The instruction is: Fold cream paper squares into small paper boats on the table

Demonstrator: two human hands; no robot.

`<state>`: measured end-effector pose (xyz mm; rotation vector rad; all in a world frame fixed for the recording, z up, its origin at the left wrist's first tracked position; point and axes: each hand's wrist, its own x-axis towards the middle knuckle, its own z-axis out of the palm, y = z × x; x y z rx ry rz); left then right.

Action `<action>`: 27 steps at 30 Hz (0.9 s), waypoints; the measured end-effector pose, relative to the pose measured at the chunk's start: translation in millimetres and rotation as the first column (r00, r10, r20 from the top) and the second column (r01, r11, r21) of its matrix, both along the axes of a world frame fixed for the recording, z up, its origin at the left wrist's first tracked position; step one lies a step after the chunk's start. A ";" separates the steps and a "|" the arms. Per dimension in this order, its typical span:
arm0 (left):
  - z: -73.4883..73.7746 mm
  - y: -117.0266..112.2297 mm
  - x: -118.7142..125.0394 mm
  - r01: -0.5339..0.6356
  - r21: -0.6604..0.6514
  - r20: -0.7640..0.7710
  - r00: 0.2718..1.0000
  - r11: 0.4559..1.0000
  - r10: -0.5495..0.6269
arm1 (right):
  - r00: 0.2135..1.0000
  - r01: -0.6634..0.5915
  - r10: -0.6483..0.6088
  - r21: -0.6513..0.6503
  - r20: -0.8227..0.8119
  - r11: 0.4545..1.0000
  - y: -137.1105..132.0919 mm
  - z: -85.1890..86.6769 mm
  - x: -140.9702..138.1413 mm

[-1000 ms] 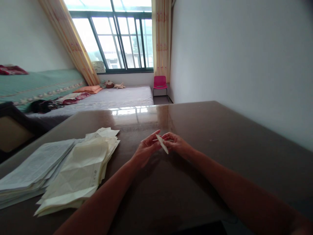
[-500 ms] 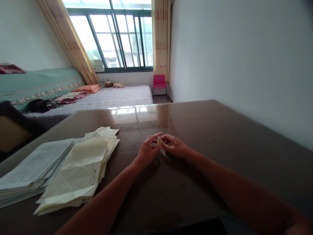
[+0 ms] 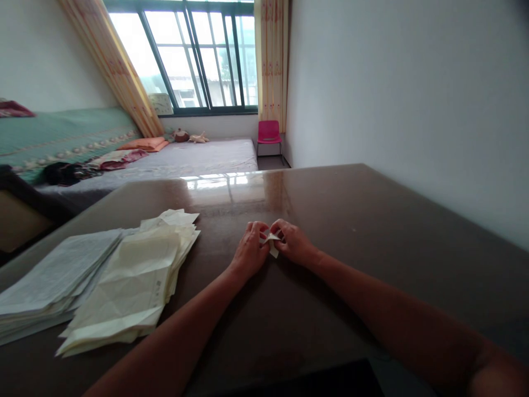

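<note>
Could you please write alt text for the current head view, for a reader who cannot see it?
A person's left hand and right hand hold a small folded paper between them over a glossy brown table. Cream sheets and greyish sheets lie stacked at left; beyond are a bed, a pink chair and a window.

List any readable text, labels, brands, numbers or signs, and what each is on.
None legible.
Creased cream paper stack: small dark marks near its right edge, too small and blurred to read.
Flat grey-white paper stack: faint print, too blurred to read.
Small folded cream paper: no text discernible.
</note>
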<state>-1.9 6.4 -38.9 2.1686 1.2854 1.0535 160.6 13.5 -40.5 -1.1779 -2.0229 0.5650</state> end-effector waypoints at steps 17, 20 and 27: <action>21.6 2.6 -29.3 0.322 0.005 -0.335 0.893 0.947 -0.302 | 0.903 -0.311 0.318 -0.071 0.290 0.948 5.5 23.7 44.0; 23.5 -0.1 -29.4 0.344 0.013 -0.401 0.862 0.939 -0.310 | 0.865 -0.361 0.353 -0.047 0.357 0.932 4.8 27.9 46.9; 14.9 -3.3 -17.7 0.251 0.093 -0.409 0.892 0.964 -0.193 | 0.922 -0.229 0.238 -0.065 0.304 0.971 5.5 18.8 36.1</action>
